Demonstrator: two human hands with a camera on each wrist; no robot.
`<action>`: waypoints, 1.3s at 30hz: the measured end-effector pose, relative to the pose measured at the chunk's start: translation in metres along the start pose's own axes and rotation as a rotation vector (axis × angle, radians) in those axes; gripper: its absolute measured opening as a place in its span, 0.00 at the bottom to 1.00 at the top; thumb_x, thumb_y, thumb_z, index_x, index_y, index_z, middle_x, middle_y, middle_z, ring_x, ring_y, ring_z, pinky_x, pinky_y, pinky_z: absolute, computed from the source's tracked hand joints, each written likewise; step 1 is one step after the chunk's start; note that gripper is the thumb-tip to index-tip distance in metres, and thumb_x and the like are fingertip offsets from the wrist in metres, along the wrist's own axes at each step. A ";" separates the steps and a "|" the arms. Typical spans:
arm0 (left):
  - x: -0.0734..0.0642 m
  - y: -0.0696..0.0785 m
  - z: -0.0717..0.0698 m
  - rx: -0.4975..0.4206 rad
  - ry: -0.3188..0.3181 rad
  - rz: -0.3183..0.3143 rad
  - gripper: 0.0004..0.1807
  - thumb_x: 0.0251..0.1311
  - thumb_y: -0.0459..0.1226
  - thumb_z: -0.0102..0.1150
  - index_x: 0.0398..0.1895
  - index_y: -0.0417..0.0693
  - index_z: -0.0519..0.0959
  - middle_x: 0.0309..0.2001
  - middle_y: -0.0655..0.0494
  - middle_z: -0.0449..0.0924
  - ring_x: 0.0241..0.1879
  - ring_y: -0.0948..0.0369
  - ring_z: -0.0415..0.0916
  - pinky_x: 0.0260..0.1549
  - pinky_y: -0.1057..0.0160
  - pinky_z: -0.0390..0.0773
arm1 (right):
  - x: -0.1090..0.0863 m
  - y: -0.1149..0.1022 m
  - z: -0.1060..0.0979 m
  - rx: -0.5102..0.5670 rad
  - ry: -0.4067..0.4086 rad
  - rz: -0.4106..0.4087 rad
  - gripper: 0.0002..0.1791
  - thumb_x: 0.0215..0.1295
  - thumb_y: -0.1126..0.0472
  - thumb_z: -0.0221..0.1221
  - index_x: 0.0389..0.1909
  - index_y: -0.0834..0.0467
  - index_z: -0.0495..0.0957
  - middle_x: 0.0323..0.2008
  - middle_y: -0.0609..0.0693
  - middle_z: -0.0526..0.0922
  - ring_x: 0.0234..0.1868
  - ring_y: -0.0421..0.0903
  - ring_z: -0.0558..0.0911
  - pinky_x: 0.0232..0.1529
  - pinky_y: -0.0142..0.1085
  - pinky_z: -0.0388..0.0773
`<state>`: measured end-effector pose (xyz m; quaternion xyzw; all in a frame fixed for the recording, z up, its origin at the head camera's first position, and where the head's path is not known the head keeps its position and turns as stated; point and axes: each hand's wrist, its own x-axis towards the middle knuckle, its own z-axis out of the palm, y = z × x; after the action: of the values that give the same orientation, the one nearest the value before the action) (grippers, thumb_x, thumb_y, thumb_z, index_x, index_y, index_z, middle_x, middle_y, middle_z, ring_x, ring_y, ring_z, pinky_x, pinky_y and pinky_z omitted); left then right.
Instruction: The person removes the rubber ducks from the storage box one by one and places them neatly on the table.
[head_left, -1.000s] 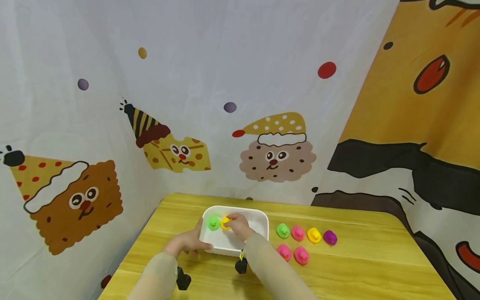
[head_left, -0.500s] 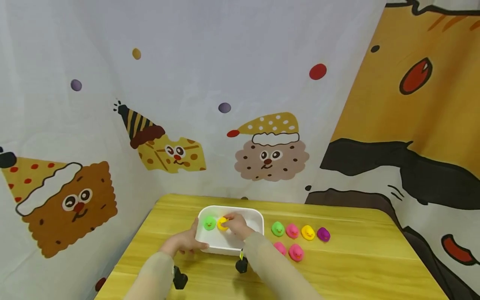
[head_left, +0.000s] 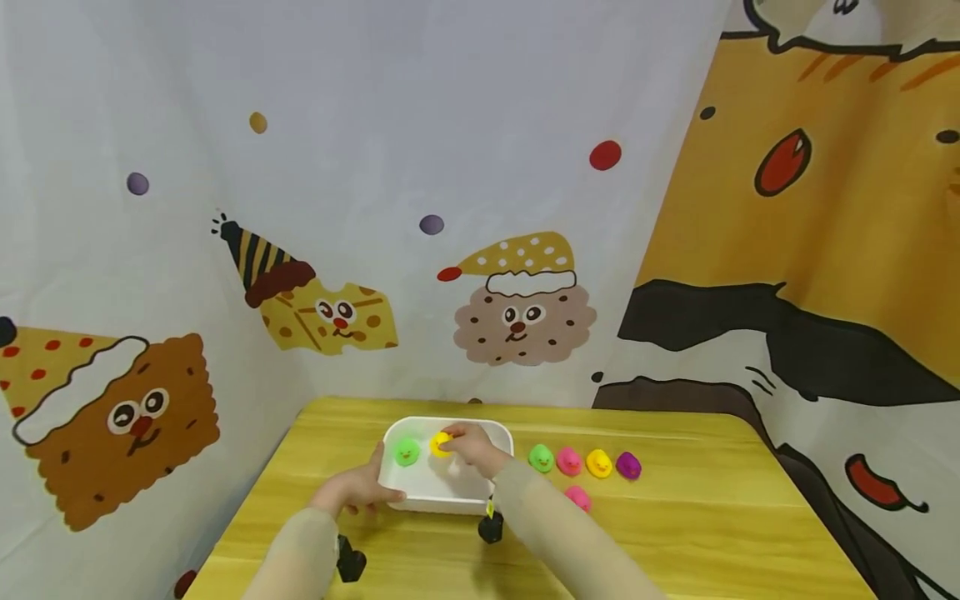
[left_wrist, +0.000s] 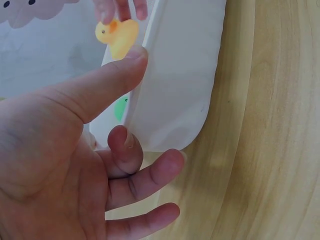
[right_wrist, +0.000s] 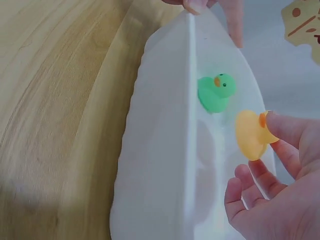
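In the head view my right hand (head_left: 472, 446) pinches a yellow rubber duck (head_left: 440, 444) between thumb and fingers inside the white tray (head_left: 442, 505). The right wrist view shows this duck (right_wrist: 250, 135) held tilted, its remaining fingers loosely curled below. Left of it, a green rubber duck (right_wrist: 216, 93) sits on the tray floor. My left hand (head_left: 356, 487) spans the tray's near left corner. Its thumb (left_wrist: 110, 90) lies along the rim, with the index finger curled by the corner and the other fingers loose in the left wrist view.
Right of the tray on the wooden table (head_left: 697, 533) stand a green duck (head_left: 541, 457), a pink duck (head_left: 569, 461), a yellow duck (head_left: 599, 463) and a purple duck (head_left: 628, 466). Another pink duck (head_left: 578, 498) is nearer, by the right sleeve. A printed cloth (head_left: 360, 167) hangs behind.
My right hand and the yellow duck have shifted slightly toward the tray's far side. The head view has turned right, and the right sleeve now hides one near pink duck. The left hand stays put.
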<state>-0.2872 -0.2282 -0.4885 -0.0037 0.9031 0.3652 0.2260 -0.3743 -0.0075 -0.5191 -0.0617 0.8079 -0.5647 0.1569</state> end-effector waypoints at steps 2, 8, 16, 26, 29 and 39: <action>-0.001 -0.003 0.001 -0.009 -0.002 0.002 0.65 0.54 0.48 0.70 0.75 0.37 0.29 0.47 0.41 0.73 0.27 0.49 0.77 0.21 0.59 0.69 | -0.003 -0.001 -0.001 0.000 -0.027 0.002 0.17 0.61 0.64 0.65 0.51 0.59 0.81 0.47 0.51 0.81 0.45 0.47 0.76 0.41 0.47 0.73; -0.003 -0.008 0.004 -0.016 0.002 -0.010 0.64 0.55 0.48 0.70 0.75 0.37 0.29 0.54 0.35 0.69 0.28 0.49 0.77 0.25 0.54 0.72 | -0.013 -0.004 -0.009 -0.038 -0.090 -0.035 0.16 0.63 0.62 0.63 0.52 0.58 0.80 0.46 0.50 0.81 0.49 0.51 0.77 0.49 0.58 0.71; -0.003 -0.004 0.006 -0.020 -0.003 -0.003 0.65 0.54 0.48 0.70 0.75 0.39 0.29 0.51 0.38 0.71 0.28 0.48 0.77 0.22 0.58 0.70 | -0.027 -0.004 -0.031 -0.058 -0.123 -0.061 0.17 0.62 0.61 0.64 0.52 0.57 0.81 0.46 0.49 0.82 0.45 0.50 0.77 0.36 0.43 0.71; -0.002 -0.002 0.005 -0.027 0.000 0.008 0.63 0.56 0.47 0.69 0.75 0.39 0.28 0.56 0.33 0.67 0.29 0.48 0.77 0.25 0.55 0.72 | -0.037 -0.007 -0.053 -0.074 -0.136 -0.053 0.19 0.62 0.58 0.65 0.54 0.55 0.80 0.53 0.51 0.80 0.46 0.48 0.77 0.46 0.54 0.72; -0.002 -0.001 0.004 -0.030 -0.001 0.007 0.63 0.56 0.47 0.69 0.75 0.39 0.28 0.55 0.33 0.68 0.29 0.48 0.77 0.26 0.55 0.72 | -0.041 -0.009 -0.058 -0.074 -0.148 -0.080 0.18 0.62 0.59 0.64 0.53 0.56 0.80 0.53 0.52 0.79 0.46 0.48 0.77 0.46 0.55 0.72; -0.003 -0.001 0.001 -0.020 0.001 0.010 0.63 0.57 0.47 0.68 0.75 0.39 0.28 0.47 0.41 0.72 0.29 0.48 0.77 0.28 0.53 0.73 | -0.054 -0.010 -0.081 -0.109 -0.077 -0.105 0.18 0.61 0.59 0.66 0.52 0.57 0.81 0.51 0.52 0.79 0.47 0.49 0.77 0.44 0.52 0.73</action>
<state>-0.2843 -0.2284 -0.4886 -0.0017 0.8995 0.3753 0.2238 -0.3506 0.0759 -0.4742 -0.1341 0.8265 -0.5244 0.1544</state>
